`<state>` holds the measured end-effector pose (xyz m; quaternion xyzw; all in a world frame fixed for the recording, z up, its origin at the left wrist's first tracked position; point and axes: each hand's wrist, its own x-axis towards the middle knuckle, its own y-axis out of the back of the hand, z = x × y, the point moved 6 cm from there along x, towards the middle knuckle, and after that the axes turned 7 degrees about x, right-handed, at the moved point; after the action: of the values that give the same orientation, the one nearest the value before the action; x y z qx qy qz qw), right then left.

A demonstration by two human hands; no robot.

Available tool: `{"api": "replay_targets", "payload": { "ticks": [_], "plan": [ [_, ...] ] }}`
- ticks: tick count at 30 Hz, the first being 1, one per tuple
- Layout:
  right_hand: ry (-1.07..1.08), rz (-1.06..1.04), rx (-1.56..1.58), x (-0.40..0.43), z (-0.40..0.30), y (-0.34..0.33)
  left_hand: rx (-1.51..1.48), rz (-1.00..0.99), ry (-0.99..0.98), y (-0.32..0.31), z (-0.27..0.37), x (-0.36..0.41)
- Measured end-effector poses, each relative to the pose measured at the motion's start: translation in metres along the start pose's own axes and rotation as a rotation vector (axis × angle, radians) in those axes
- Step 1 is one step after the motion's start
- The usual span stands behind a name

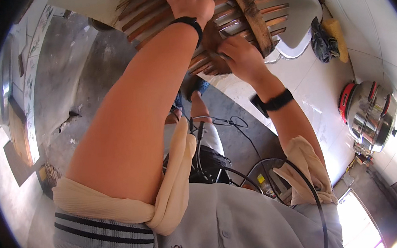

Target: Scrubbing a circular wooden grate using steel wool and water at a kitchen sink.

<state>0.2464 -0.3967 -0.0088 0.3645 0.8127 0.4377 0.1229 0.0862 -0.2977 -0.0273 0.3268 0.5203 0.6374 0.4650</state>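
Observation:
A wet wooden slatted rack (258,16) lies tilted across a basin at the top of the view, its slats joined by crossbars. My left hand (191,2) rests palm down on its middle part; the fingertips reach the picture's top edge, and whether they grip is unclear. Nearer to me, my right hand (242,58) has curled fingers against the rack's near middle, beside a crossbar. Something small and dark shows at those fingers, too hidden to name. Black bands circle both wrists.
A white sink (297,41) lies under the rack. Right of it are a black plastic bag (320,40) and a yellow sponge-like block (336,39). A lidded steel pot with red trim (371,112) stands on the tiled counter (304,97). A black cable (308,181) hangs beside my body.

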Motion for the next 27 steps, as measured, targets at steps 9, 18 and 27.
{"api": "replay_targets", "payload": {
  "ticks": [9,18,27],
  "plan": [
    [-0.224,0.393,-0.006,-0.094,0.030,0.106,0.071,0.041,-0.021,0.001,0.020,0.005],
    [-0.788,0.618,-0.502,-0.281,0.185,0.227,0.044,0.125,-0.047,0.021,0.086,0.027],
    [-0.691,0.458,-0.460,-0.220,0.231,0.284,0.066,0.177,0.025,0.038,0.089,0.078]
  ]
}}
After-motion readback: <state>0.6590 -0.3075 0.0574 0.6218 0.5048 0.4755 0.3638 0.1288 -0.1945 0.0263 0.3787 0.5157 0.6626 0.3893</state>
